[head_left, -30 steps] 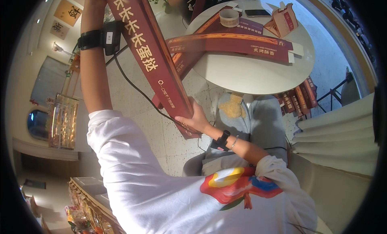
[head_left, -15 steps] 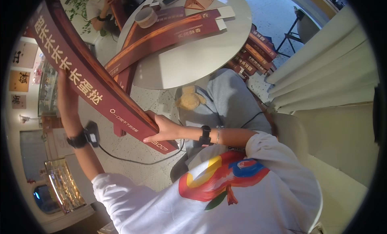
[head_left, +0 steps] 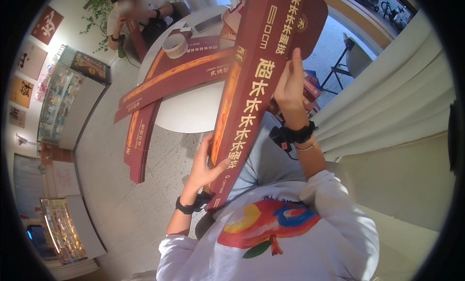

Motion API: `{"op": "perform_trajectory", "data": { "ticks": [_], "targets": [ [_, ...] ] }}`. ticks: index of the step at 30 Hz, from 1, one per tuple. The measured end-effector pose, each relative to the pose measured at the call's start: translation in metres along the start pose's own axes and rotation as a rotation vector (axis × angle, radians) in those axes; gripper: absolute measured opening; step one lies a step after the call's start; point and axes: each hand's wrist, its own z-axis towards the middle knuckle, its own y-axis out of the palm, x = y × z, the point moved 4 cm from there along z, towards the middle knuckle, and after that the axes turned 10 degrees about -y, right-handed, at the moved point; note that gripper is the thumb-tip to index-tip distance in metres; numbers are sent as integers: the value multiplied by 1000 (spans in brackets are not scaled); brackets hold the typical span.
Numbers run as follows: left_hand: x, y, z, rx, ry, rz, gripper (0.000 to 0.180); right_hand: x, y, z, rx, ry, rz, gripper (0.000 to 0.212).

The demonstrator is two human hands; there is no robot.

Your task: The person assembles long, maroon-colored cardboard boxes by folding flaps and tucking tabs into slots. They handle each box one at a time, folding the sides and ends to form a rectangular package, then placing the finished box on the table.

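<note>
The left hand (head_left: 203,167) is raised in front of the torso with the palm turned toward the right side, the thumb spread outward and the fingers extended upward, flat against what it holds. A dark band encircles the left wrist, and the bare left forearm descends from it toward the lower edge of the view. The right hand (head_left: 289,85) is held higher and further forward, fingers extended upward and curled at the tips in a clamping grip, thumb hidden. A dark band and a thin bracelet sit on the right wrist. The right forearm runs down to a bent elbow in a white short sleeve.
</note>
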Motion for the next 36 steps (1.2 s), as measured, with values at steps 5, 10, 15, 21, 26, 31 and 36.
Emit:
{"op": "perform_trajectory", "data": {
  "ticks": [5, 10, 15, 21, 26, 31, 36],
  "targets": [
    [-7, 18, 8, 4, 58, -4, 64, -7, -15, 18, 233, -171, -364, 38],
    [-27, 20, 24, 89, -41, -147, 58, 24, -22, 8, 143, -330, -650, 38],
    [-48, 13, 30, 12, -30, -360, 57, 31, -32, -1, 123, -332, -825, 36],
    [-57, 10, 24, -118, -44, -312, 64, 8, -31, -15, 22, -476, -806, 29],
    [-47, 20, 27, -162, -11, -298, 67, -48, -9, -11, -98, -337, -912, 23],
    [-50, 26, 31, -158, -18, -370, 65, -41, -18, -34, -116, -353, -1063, 21],
    [-45, 21, 36, -172, 13, -398, 62, 5, -50, -74, -4, -212, -880, 19]
  ]
}}
